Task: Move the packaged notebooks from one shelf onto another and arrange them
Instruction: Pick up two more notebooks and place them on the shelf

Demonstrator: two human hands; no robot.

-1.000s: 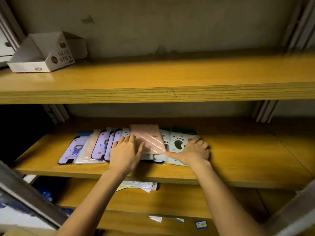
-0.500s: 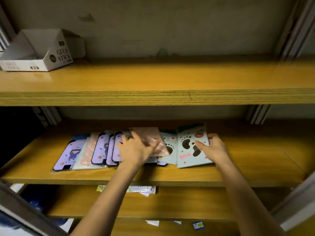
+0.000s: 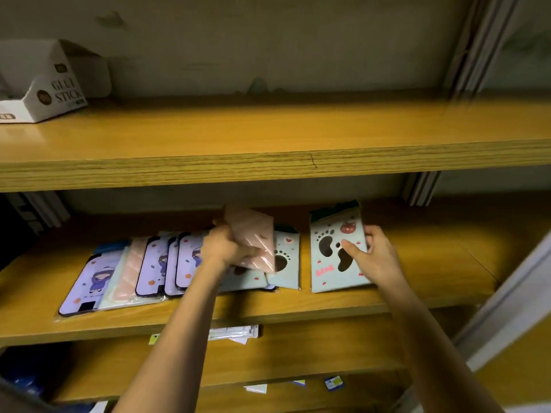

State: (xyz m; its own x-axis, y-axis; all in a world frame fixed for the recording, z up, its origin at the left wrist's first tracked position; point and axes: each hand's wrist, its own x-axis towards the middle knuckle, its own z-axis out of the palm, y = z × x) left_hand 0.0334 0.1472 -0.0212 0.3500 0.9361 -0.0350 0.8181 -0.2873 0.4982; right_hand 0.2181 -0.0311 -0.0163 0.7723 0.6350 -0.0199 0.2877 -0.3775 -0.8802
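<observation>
Several packaged notebooks lie overlapping in a row on the middle shelf [image 3: 417, 263]: purple cartoon-girl ones [image 3: 89, 281], a pink one, and pale green paw-print ones [image 3: 287, 263]. My left hand [image 3: 223, 245] grips a pink striped notebook [image 3: 253, 236] and holds it tilted above the row. My right hand [image 3: 374, 257] holds a pale green paw-print notebook [image 3: 334, 251] marked "BEAR", raised at its far end and set apart to the right of the others. The upper shelf [image 3: 268, 135] is bare in the middle.
A white open "GLUE STICK" carton [image 3: 47, 84] stands at the upper shelf's far left. The lower shelf [image 3: 298, 353] carries some papers [image 3: 232, 332], and small cards lie on the shelf below it. Metal uprights [image 3: 477, 40] frame the right side.
My left hand has closed on the pink notebook and lifted it off the row. My right hand has pulled the paw-print notebook out to the right and tilted it up.
</observation>
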